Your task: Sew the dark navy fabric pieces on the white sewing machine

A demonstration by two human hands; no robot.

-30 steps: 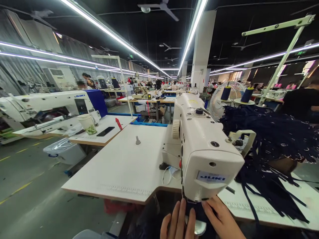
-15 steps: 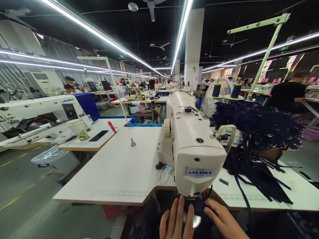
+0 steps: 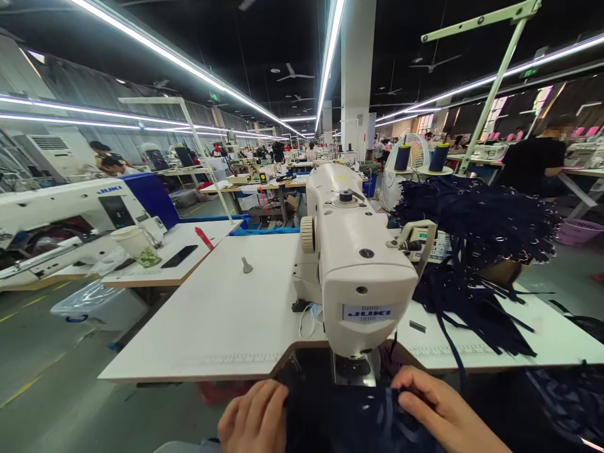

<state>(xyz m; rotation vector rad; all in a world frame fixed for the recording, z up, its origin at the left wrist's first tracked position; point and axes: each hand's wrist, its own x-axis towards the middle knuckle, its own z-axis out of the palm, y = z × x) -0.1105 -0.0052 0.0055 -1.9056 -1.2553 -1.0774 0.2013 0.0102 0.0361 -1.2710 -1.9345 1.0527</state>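
Note:
A white JUKI sewing machine [image 3: 358,264] stands on the white table [image 3: 226,314] in front of me. A piece of dark navy fabric [image 3: 349,418] lies below its needle end. My left hand [image 3: 255,418] grips the fabric's left edge with curled fingers. My right hand [image 3: 436,406] rests on the fabric at the right, fingers bent over it. A heap of navy straps with metal rings [image 3: 472,226] is piled to the right of the machine.
Two navy thread cones [image 3: 419,157] stand behind the machine by a fan [image 3: 394,179]. A second machine [image 3: 61,214], a cup [image 3: 134,242] and a phone [image 3: 179,256] sit at the left. A person in black [image 3: 533,163] sits at the right.
My view has tilted and shifted, so the machine sits higher. My left hand moved left from under the needle and closed on the fabric edge. The silver plate is now covered.

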